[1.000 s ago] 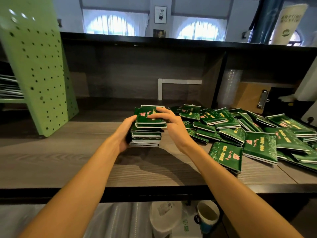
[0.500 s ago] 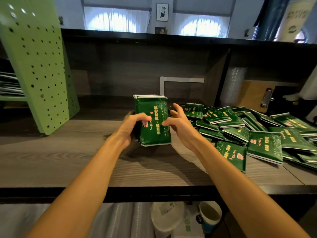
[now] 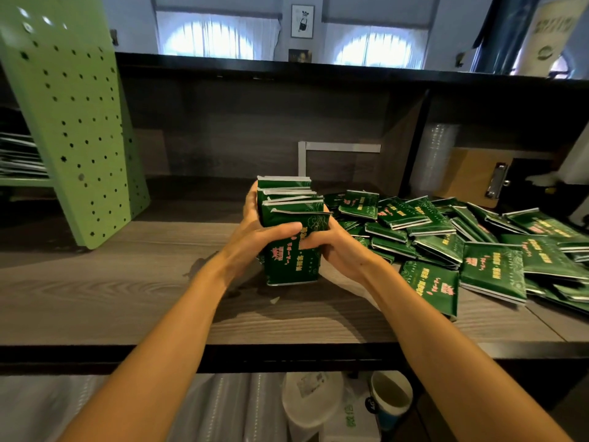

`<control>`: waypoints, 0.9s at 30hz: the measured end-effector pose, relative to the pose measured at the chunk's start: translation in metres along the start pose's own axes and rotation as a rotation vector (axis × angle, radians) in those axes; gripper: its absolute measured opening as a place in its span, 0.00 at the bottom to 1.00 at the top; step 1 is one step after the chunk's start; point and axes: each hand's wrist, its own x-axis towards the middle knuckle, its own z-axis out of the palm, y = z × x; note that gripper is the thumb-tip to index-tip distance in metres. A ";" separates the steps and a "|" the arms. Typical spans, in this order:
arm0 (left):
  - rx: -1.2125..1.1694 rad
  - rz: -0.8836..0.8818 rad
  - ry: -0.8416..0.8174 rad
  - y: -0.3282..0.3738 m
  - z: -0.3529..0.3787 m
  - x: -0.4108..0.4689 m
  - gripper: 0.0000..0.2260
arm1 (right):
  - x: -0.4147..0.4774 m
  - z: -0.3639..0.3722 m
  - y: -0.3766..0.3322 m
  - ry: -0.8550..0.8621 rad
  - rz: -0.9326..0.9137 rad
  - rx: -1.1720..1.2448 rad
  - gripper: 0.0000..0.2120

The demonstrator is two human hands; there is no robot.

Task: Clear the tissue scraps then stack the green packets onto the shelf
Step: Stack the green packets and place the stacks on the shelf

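Observation:
A stack of green packets (image 3: 291, 263) stands on edge on the wooden shelf board (image 3: 127, 291), with several packet tops fanning back behind the front one. My left hand (image 3: 255, 231) presses its left side, thumb across the front. My right hand (image 3: 338, 247) clamps the right side. A loose pile of green packets (image 3: 471, 247) lies spread over the right part of the board. One tiny white tissue scrap (image 3: 274, 300) lies on the board just below the held stack.
A green perforated metal panel (image 3: 76, 129) leans at the left. A clipboard (image 3: 478, 177) and stacked clear cups (image 3: 438, 157) stand in the right compartment. Below the board sit a paper cup (image 3: 392, 397) and a plastic lid (image 3: 310, 397).
The stack lay flat under my hands a second ago. I have tipped it upright onto its edge and closed both hands tighter on its sides, drawing it slightly nearer.

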 end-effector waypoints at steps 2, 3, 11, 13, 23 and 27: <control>0.023 0.039 0.066 0.000 0.003 0.000 0.58 | 0.001 0.001 0.001 -0.013 0.001 -0.020 0.40; 0.022 0.060 0.081 -0.001 0.006 -0.001 0.60 | 0.001 0.002 0.002 -0.021 0.004 -0.028 0.41; 0.041 0.070 0.117 0.001 0.015 -0.004 0.59 | 0.004 0.001 0.008 -0.019 -0.004 -0.089 0.36; 0.242 0.210 0.281 0.009 0.019 -0.007 0.50 | 0.004 0.000 0.009 -0.007 -0.008 -0.106 0.36; 1.143 0.538 0.148 0.031 0.019 -0.014 0.28 | 0.007 0.002 0.009 -0.028 -0.048 -0.165 0.40; 1.045 0.482 0.129 0.045 0.013 -0.011 0.24 | 0.009 0.003 0.010 -0.031 -0.051 -0.102 0.42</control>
